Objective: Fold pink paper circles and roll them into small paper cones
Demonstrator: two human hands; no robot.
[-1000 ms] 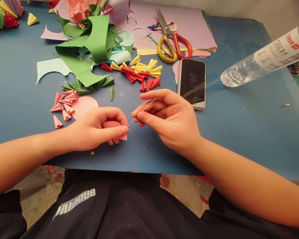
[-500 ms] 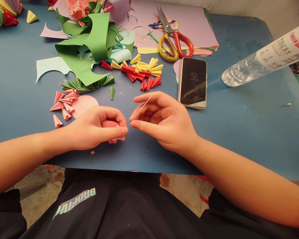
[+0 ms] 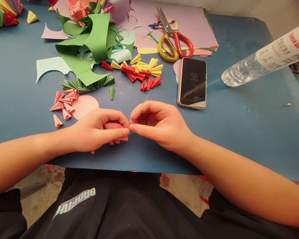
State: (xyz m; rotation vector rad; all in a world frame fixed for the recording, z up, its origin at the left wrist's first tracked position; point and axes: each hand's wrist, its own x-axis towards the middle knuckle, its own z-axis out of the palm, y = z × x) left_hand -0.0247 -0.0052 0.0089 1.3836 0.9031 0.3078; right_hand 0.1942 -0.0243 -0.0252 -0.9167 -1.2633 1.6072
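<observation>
My left hand [image 3: 97, 130] is closed around a small pink folded paper piece [image 3: 112, 126] just above the blue table [image 3: 20, 109]. My right hand [image 3: 161, 124] pinches a thin needle [image 3: 141, 108] between thumb and forefinger; the needle slants up to the right. The fingertips of both hands touch, with the needle's lower end at the pink piece. A pink paper circle [image 3: 84, 105] and several pink folded cones [image 3: 63, 103] lie just left of my left hand.
A phone [image 3: 192, 83] lies face up beyond my right hand. Scissors [image 3: 171, 41] rest on pink sheets. Green cut paper [image 3: 89, 46], green cones [image 3: 89, 84], and red and yellow cones [image 3: 142, 71] lie at the centre back. A plastic bottle [image 3: 264, 54] lies at right.
My right hand has moved left and down toward my left hand, bringing the needle's tip to the pink piece; the fingertips now meet. The left hand stayed in place.
</observation>
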